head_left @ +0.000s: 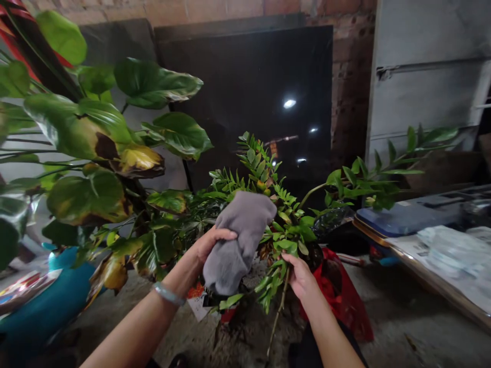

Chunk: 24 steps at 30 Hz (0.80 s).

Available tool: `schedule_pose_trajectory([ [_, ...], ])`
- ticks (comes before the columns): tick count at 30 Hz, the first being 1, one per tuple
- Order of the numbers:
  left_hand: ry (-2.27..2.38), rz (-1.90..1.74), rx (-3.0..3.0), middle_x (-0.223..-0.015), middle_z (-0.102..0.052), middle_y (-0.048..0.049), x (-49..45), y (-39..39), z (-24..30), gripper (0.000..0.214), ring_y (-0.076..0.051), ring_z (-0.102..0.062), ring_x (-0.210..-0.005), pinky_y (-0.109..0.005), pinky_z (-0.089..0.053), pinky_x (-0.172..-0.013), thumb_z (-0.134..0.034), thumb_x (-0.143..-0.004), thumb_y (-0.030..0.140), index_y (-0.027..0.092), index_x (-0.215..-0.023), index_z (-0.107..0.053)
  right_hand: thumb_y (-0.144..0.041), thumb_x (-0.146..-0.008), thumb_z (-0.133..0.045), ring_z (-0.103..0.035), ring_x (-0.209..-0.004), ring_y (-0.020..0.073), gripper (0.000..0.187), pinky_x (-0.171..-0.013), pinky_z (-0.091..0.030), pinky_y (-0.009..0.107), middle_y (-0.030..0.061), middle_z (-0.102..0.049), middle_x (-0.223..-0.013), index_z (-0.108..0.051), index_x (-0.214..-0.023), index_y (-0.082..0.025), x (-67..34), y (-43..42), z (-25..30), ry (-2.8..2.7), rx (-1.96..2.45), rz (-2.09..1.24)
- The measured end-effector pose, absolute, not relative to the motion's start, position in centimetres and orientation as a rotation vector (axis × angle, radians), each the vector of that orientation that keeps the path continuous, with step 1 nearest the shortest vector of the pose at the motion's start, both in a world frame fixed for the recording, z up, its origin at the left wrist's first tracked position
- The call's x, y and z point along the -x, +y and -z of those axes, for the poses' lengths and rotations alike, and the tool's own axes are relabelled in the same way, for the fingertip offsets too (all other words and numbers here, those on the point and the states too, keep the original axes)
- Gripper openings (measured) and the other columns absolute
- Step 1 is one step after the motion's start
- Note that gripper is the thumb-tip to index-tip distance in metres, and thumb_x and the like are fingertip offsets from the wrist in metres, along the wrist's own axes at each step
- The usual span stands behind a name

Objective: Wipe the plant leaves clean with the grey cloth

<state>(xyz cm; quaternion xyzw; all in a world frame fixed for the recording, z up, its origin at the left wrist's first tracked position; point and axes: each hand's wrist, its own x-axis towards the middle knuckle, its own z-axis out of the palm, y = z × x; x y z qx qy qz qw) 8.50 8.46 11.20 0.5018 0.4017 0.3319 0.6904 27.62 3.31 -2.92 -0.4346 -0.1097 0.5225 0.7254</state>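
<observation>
A crumpled grey cloth (245,230) is gripped in my left hand (215,243), thumb across its front and the other fingers hidden behind it. My right hand (299,276) pinches a green leafy stem (286,248) of the potted plant between thumb and fingers. This plant (264,168) has many small glossy leaves and spreads out ahead of both hands. One long branch (356,179) of it arches to the right. A bare brown stalk (280,312) hangs below my right hand. The plant's pot is mostly hidden by leaves.
At the left stands a large-leaved plant (103,122) with yellow and brown patches. A teal container (42,296) sits below it. A red plastic bag (341,291) lies right of my right hand. A table (433,276) holds papers and plastic. Dark panels (245,92) lean against a brick wall.
</observation>
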Motion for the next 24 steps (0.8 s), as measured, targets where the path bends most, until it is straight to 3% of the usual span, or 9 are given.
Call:
schedule_pose_trajectory([
  [4, 1.079, -0.757, -1.058, -0.052, -0.066, -0.0023, -10.0, 8.8, -7.6, 0.023, -0.021, -0.063, -0.053, -0.030, -0.051, -0.056, -0.063, -0.051, 0.013, 0.015, -0.073, -0.066, -0.021, -0.042, -0.073, -0.060, -0.053, 0.0173, 0.021, -0.051, -0.048, 0.029, -0.0006, -0.067, -0.056, -0.065, -0.062, -0.018, -27.4, 3.3, 2.4, -0.197, 0.964, -1.167],
  [9, 1.076, -0.443, -1.139, -0.063, -0.072, -0.0045, -5.2, 5.8, -2.1, 0.027, -0.025, -0.066, -0.063, -0.031, -0.051, -0.059, -0.059, -0.048, 0.009, 0.015, -0.072, -0.070, -0.021, -0.042, -0.073, -0.060, -0.052, 0.0182, 0.021, -0.054, -0.050, 0.030, -0.0005, -0.066, -0.054, -0.065, -0.061, -0.017, -27.7, 3.2, 2.5, -0.182, 0.954, -1.171],
  [12, 1.060, -0.493, -1.157, -0.064, -0.072, -0.0020, -2.7, 5.0, -4.3, 0.030, -0.025, -0.066, -0.064, -0.031, -0.050, -0.058, -0.061, -0.048, 0.009, 0.016, -0.076, -0.070, -0.019, -0.042, -0.072, -0.063, -0.056, 0.0198, 0.019, -0.057, -0.051, 0.031, -0.0011, -0.066, -0.055, -0.064, -0.060, -0.019, -27.8, 3.3, 2.7, -0.168, 0.964, -1.159],
  [17, 0.993, -0.932, -1.051, -0.075, -0.072, -0.0039, -4.6, 7.2, -9.3, 0.048, -0.022, -0.066, -0.065, -0.032, -0.053, -0.064, -0.070, -0.048, 0.014, 0.015, -0.096, -0.064, -0.024, -0.046, -0.071, -0.066, -0.061, 0.0233, 0.019, -0.056, -0.052, 0.034, -0.0016, -0.066, -0.054, -0.062, -0.062, -0.022, -27.3, 3.5, 2.4, -0.189, 0.988, -1.167],
  [20, 1.086, -0.960, -1.011, -0.068, -0.071, -0.0044, -6.5, 7.3, -7.2, 0.036, -0.021, -0.064, -0.060, -0.032, -0.052, -0.060, -0.069, -0.049, 0.015, 0.014, -0.085, -0.065, -0.028, -0.049, -0.072, -0.066, -0.062, 0.0244, 0.022, -0.054, -0.052, 0.034, 0.0000, -0.067, -0.056, -0.064, -0.068, -0.021, -26.9, 3.5, 2.3, -0.222, 1.011, -1.196],
  [24, 1.207, -0.533, -1.134, -0.054, -0.067, -0.0008, -5.2, 4.5, -2.2, 0.022, -0.021, -0.062, -0.056, -0.030, -0.049, -0.055, -0.064, -0.045, 0.006, 0.015, -0.065, -0.066, -0.026, -0.047, -0.073, -0.065, -0.057, 0.0233, 0.022, -0.048, -0.048, 0.031, 0.0015, -0.067, -0.055, -0.065, -0.066, -0.019, -26.8, 3.4, 2.7, -0.228, 1.071, -1.227],
])
